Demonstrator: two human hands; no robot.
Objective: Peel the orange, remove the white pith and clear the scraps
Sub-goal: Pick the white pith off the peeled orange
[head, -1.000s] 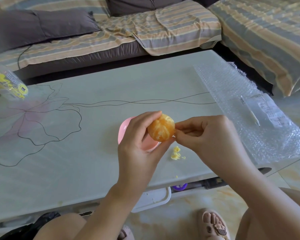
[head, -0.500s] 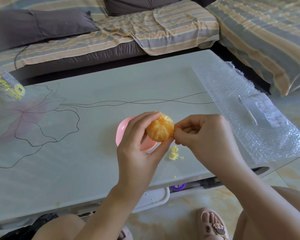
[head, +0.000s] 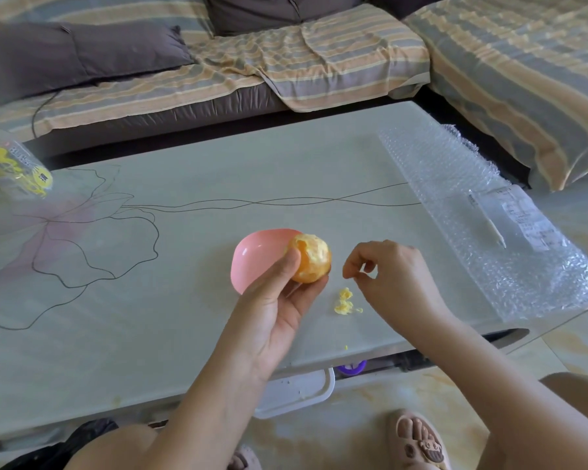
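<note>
While your left hand [head: 272, 300] grips the orange [head: 311, 262], you're stripping pith [head: 314, 247]. Your right hand [head: 387, 276], just beside the orange, is pinched, on what I cannot tell. Next calls for another fine pluck.

Striped sofa [head: 286, 62] behind pale table [head: 252, 171]

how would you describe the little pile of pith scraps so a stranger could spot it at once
On the pale table, look near its front edge, between the pink bowl and the bubble wrap. Close by the right hand lies the pith pile: crumpled yellow shreds loose on the tabletop, smaller and paler than the orange held in the left hand.
</note>
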